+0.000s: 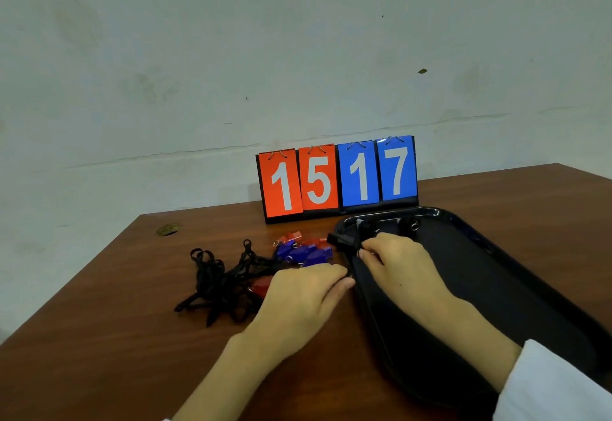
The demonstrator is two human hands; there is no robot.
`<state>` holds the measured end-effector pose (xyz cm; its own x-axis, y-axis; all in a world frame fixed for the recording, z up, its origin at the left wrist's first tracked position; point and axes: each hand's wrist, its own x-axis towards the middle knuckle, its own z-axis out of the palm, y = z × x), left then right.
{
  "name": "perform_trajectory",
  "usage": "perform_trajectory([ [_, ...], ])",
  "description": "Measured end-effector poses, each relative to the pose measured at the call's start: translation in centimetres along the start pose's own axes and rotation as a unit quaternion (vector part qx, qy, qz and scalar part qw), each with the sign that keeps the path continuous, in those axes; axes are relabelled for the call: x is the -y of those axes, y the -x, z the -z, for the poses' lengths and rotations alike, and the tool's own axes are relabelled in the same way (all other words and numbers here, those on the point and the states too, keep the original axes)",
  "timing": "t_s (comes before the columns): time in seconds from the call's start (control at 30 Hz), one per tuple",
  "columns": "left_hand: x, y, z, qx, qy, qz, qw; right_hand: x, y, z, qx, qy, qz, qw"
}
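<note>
A heap of blue whistles (306,252) and red whistles (293,237) lies on the brown table beside a tangle of black lanyards (218,283). My right hand (397,263) pinches a black whistle (342,241) at the left rim of the black tray (496,274). My left hand (304,298) sits just left of the tray with its fingers curled at the rim, apparently pinching a black cord; what it holds is hidden. Another red whistle (260,288) peeks out beside the left hand. Two more black whistles (409,223) lie at the tray's far end.
A flip scoreboard (337,177) reading 15 and 17 stands at the back of the table against the wall. A small brownish spot (169,229) marks the table's far left corner. The table edge runs diagonally at left.
</note>
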<state>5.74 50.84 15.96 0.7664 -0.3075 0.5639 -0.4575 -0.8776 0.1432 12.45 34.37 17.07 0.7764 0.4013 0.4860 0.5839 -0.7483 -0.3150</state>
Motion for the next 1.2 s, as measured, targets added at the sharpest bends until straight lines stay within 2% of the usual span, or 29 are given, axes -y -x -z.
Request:
perform_trajectory([
  [0.1,0.4,-0.1,0.1,-0.045,-0.028,-0.04,0.998,0.1,0.1,0.0,0.025,0.043,0.07,0.996],
  [0.2,0.6,-0.3,0.4,-0.075,-0.019,-0.012,0.997,-0.1,0.0,0.0,0.062,0.04,0.147,0.986],
  [0.37,1.4,-0.6,0.9,-0.086,0.049,0.102,0.99,-0.3,-0.1,0.2,0.099,-0.011,0.201,0.975],
  [0.5,2.4,-1.1,1.3,-0.052,0.181,0.232,0.955,0.3,0.1,0.4,0.09,-0.061,0.229,0.967],
  [0.63,2.2,-1.5,1.4,-0.048,0.297,0.292,0.908,0.4,0.0,0.4,0.072,-0.134,0.185,0.971],
  [0.73,1.5,-1.5,1.0,-0.042,0.352,0.322,0.878,0.7,-0.1,0.4,0.043,-0.175,0.12,0.976],
  [0.83,1.0,-1.3,0.4,-0.022,0.374,0.3,0.877,0.8,-0.1,0.7,0.028,-0.219,0.035,0.975],
  [0.93,0.8,-0.8,-0.2,0.011,0.312,0.264,0.913,0.5,-0.2,0.9,-0.002,-0.236,-0.029,0.971],
  [1.03,0.5,-0.3,-0.9,0.06,0.131,0.207,0.968,0.2,-0.3,0.5,-0.015,-0.183,-0.051,0.982],
  [1.1,0.3,-0.2,-0.9,0.074,0.034,0.172,0.982,0.1,-0.1,0.0,-0.01,-0.102,-0.015,0.995],
  [1.2,0.4,-0.1,-0.6,0.041,-0.01,0.122,0.992,0.0,0.1,-0.5,-0.011,-0.002,0.067,0.998],
])
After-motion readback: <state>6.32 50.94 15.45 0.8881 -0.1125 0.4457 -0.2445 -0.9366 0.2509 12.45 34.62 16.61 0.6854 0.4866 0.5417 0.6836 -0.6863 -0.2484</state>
